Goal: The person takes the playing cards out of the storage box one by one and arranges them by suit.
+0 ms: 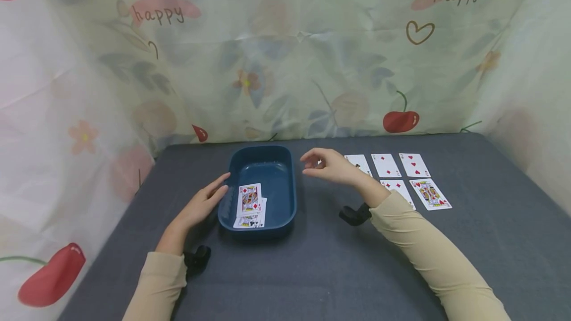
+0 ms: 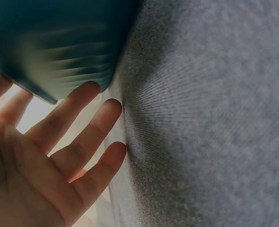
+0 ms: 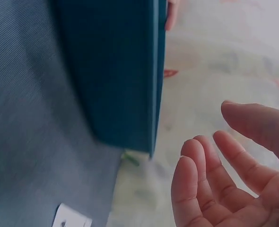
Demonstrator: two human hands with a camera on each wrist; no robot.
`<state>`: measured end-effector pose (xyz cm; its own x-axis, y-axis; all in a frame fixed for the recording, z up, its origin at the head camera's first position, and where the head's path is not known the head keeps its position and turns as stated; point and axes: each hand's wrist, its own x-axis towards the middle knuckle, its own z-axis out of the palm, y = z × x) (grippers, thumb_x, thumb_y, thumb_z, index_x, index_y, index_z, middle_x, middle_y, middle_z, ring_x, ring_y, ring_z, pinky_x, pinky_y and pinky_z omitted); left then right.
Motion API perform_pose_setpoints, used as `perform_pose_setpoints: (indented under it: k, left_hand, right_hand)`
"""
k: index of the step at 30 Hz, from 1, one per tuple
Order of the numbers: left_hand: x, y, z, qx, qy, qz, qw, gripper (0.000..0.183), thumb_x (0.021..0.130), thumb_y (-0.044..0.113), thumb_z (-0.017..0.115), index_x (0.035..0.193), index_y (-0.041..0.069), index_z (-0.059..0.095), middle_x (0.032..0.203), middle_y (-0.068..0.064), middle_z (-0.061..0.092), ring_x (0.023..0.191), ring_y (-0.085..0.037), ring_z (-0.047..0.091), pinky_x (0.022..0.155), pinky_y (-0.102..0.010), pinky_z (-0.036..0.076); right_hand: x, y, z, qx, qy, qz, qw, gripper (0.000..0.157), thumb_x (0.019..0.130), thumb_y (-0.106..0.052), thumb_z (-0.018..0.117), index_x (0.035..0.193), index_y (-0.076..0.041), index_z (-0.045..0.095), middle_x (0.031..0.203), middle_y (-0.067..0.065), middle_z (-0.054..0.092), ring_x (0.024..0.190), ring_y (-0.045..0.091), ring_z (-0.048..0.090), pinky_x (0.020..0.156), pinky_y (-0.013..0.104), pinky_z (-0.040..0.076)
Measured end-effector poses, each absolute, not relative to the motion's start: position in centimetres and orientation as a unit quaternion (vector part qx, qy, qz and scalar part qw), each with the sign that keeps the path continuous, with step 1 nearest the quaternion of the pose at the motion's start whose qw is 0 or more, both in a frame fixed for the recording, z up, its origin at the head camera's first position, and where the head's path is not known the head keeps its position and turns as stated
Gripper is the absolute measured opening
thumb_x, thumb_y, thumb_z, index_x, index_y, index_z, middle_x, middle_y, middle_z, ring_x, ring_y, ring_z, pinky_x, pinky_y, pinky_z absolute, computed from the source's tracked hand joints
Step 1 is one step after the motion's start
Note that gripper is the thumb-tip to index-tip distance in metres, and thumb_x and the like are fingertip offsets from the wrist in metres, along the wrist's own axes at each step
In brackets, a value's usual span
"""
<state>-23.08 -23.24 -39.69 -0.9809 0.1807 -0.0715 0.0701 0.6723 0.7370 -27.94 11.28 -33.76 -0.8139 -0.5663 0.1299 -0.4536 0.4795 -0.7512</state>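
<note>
A dark blue rectangular tray (image 1: 289,207) stands on the table. Inside it a diamond face card (image 1: 249,200) partly overlaps a second face card (image 1: 260,219). My left hand (image 1: 202,206) rests its fingertips at the tray's left wall, fingers fairly straight; the left wrist view shows the fingers (image 2: 73,137) spread beside that wall. To the right of the tray, my right hand (image 1: 330,166) hovers with loosely bent fingers and holds nothing. In the right wrist view a gap shows between its thumb and fingers (image 3: 184,189).
Several face-up playing cards lie in two rows at right, among them a heart card (image 1: 415,165), a diamond card (image 1: 386,165) and a face card (image 1: 430,193). My right forearm partly hides some. A patterned curtain (image 1: 299,63) hangs behind the grey-covered table (image 1: 285,281).
</note>
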Motion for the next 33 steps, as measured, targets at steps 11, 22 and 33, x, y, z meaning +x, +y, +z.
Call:
perform_pose_setpoints:
  k: [11, 22, 33]
  left_hand:
    - [-23.0, -23.3, -39.5, 0.068, 0.913, 0.396, 0.071, 0.056, 0.099, 0.046, 0.035, 0.149, 0.025, 0.024, 0.154, -0.016, 0.025, 0.14, -0.039, 0.027, 0.111, -0.059, 0.023]
    - [-23.2, -23.2, -39.6, 0.067, 0.908, 0.406, 0.079, 0.054, 0.1, 0.044, 0.035, 0.149, 0.025, 0.023, 0.154, -0.016, 0.025, 0.14, -0.04, 0.026, 0.11, -0.061, 0.023]
    - [-23.0, -23.2, -39.3, 0.073, 0.908, 0.404, 0.079, 0.053, 0.1, 0.042, 0.035, 0.149, 0.026, 0.022, 0.154, -0.018, 0.023, 0.139, -0.041, 0.028, 0.109, -0.062, 0.025]
  right_hand:
    - [-28.4, 6.0, -32.7, -0.319, 0.844, -0.42, 0.098, 0.031, 0.087, -0.015, 0.064, 0.116, -0.005, 0.059, 0.102, 0.013, 0.065, 0.088, 0.021, 0.067, 0.079, 0.03, 0.054]
    - [-29.0, 1.1, -32.6, -0.337, 0.848, -0.39, 0.121, 0.032, 0.088, -0.018, 0.064, 0.117, -0.006, 0.06, 0.104, 0.011, 0.066, 0.095, 0.022, 0.064, 0.083, 0.027, 0.053]
    - [-29.8, -3.1, -33.8, -0.303, 0.875, -0.353, 0.137, 0.035, 0.088, -0.02, 0.064, 0.12, -0.006, 0.059, 0.105, 0.009, 0.066, 0.104, 0.021, 0.061, 0.087, 0.03, 0.051]
